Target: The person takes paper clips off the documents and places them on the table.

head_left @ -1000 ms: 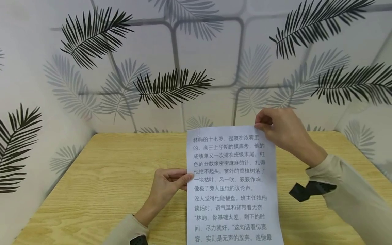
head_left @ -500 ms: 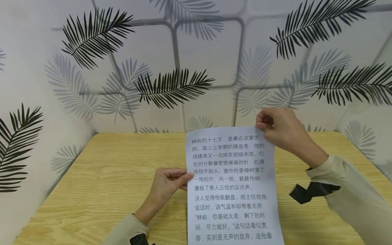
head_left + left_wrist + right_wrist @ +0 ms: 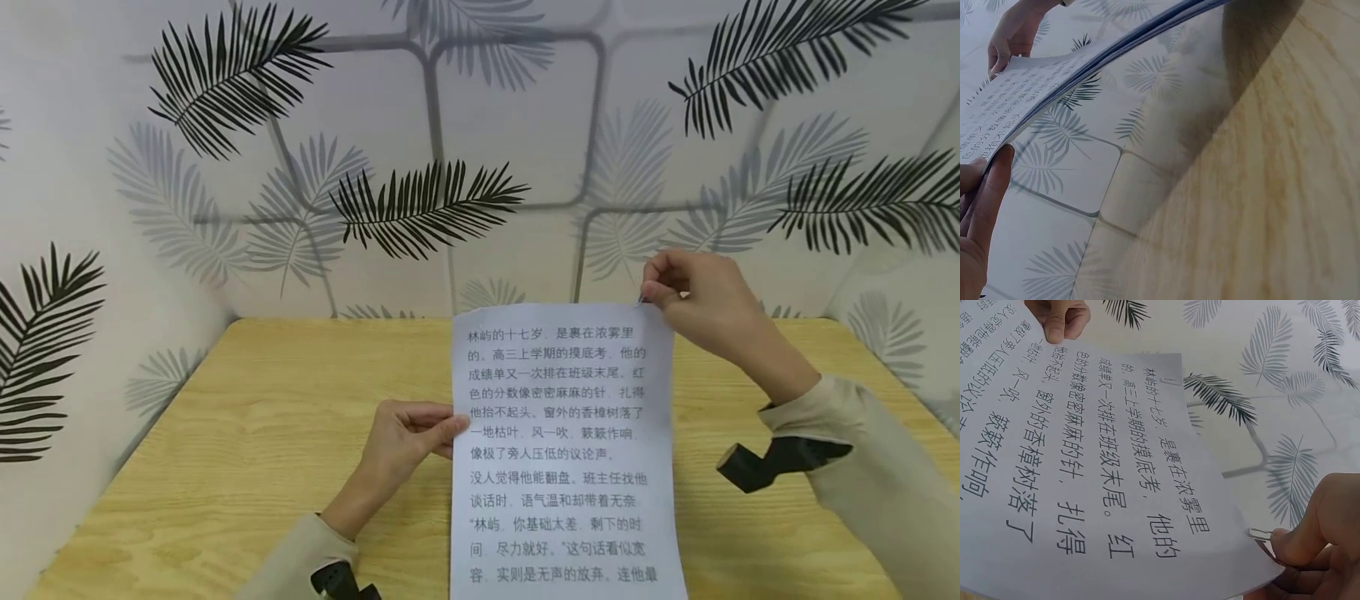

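Centrally, a sheaf of printed sheets (image 3: 558, 467) stands raised before you, its front page covered in dark Chinese characters and its lower end running past the bottom of the head view. Your left hand (image 3: 411, 437) grips its left edge, thumb on the printed face and fingers behind; from the left wrist, several layered sheets show along that edge, curving clear of the table. Your right hand (image 3: 705, 300) is at the top right corner, thumb and fingertips pinching a small metal paper clip (image 3: 1261, 534) that sits at the top edge, partly hidden by the thumb. Beneath is a light wood-grain table (image 3: 262, 433); behind it, a pale wall (image 3: 510, 108) patterned with black and grey fronds. Both your sleeves (image 3: 862, 467) are beige, and a black device (image 3: 780, 461) is strapped at each wrist.
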`<state>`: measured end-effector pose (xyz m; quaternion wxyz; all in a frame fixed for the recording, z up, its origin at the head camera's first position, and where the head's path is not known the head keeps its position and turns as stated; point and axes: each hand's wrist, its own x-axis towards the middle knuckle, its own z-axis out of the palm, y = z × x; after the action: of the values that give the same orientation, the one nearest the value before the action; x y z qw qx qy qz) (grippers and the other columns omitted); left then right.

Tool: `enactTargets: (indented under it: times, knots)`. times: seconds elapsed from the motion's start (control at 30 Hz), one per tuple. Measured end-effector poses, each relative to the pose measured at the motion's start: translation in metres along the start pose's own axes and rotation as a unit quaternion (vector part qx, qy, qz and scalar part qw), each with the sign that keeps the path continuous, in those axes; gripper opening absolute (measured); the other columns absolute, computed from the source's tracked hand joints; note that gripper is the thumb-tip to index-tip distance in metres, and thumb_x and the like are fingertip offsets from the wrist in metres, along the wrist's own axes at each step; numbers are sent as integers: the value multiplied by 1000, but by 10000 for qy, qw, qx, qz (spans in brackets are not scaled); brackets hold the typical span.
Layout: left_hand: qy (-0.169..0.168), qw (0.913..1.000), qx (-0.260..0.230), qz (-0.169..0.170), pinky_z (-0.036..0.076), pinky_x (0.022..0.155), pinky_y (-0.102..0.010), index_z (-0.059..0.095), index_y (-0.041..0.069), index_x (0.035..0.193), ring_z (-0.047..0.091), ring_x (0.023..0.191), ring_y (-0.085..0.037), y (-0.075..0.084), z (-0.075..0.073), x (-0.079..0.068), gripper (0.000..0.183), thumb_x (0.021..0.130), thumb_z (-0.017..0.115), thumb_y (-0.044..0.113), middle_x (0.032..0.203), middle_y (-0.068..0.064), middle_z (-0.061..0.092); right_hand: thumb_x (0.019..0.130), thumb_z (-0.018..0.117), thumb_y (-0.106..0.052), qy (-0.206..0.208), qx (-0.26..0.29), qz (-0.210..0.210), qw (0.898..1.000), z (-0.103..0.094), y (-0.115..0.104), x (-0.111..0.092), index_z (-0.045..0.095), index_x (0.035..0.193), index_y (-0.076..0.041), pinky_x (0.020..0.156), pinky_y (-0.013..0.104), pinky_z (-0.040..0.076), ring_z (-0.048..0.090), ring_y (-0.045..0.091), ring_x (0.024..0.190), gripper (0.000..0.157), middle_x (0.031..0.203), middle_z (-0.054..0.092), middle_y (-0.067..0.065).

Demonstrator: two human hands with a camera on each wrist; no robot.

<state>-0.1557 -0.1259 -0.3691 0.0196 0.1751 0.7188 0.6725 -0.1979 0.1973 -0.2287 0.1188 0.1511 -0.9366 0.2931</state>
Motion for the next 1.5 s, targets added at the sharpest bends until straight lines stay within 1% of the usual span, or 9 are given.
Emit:
enactTargets:
  times: [0.07,0.3,0.5,0.73,0.9,1.1,1.27,1.37,1.5]
  knots:
    - [19,10000,-4,-45,62,63,-34,68,-14,101,72,63,-16,0,0,0,21,86,69,1,92,-30,69,95,56,-8,89,49,126,9999,-2,4,0,58,91,-4,67,32,43,66,27,88,6,90,68,14]
    - [4,9998,-144,109,62,62,-35,68,-15,101,72,66,-16,-3,1,1,22,86,69,1,92,-31,69,95,58,-7,542,316,210,9978,-16,18,-5,59,93,-2,51,18,47,58,-4,66,5,84,69,12]
    - [30,9998,-165,122,62,62,-34,68,-14,102,72,67,-16,-2,1,1,22,86,69,1,93,-30,69,93,61,-5,720,300,359,9963,-28,36,-13,61,92,0,48,18,48,58,-3,61,5,74,68,3]
    - [158,9996,-226,-60,62,63,-34,68,-14,102,72,67,-17,2,-1,3,23,87,69,2,94,-31,69,96,58,-12,159,-88,701,9974,-30,72,-30,61,95,0,49,22,51,58,1,61,12,77,69,6]
    - [175,9996,-233,-40,62,63,-33,68,-15,103,72,67,-16,3,-1,3,23,87,69,2,94,-31,68,98,55,-15,11,-350,915,9952,-29,103,-41,61,95,0,49,23,51,58,0,59,16,76,69,4]
    - [112,9995,-283,52,62,63,-35,68,-15,102,72,67,-17,2,-1,3,23,87,69,3,94,-32,68,99,54,-17,-228,-180,1253,9917,-30,137,-56,59,99,6,51,24,54,59,1,59,23,76,69,4]
    - [144,9996,-253,64,62,62,-35,68,-15,101,72,66,-17,1,-2,3,24,87,70,4,93,-31,68,99,53,-20,-459,-122,1509,9874,-26,155,-64,58,102,8,53,24,54,60,3,60,28,77,70,3]
    - [164,9995,-252,65,62,62,-35,68,-15,101,72,66,-17,0,-2,4,24,87,70,3,92,-31,69,99,54,-17,-446,-83,1556,9868,-20,163,-66,60,101,8,53,24,55,60,2,60,26,77,70,3]
    - [123,9995,-270,91,62,62,-35,68,-15,101,72,66,-17,-1,-3,4,24,87,70,4,92,-30,69,98,55,-15,-610,55,1713,9833,-9,174,-69,60,101,7,54,25,56,61,4,63,23,79,71,5]
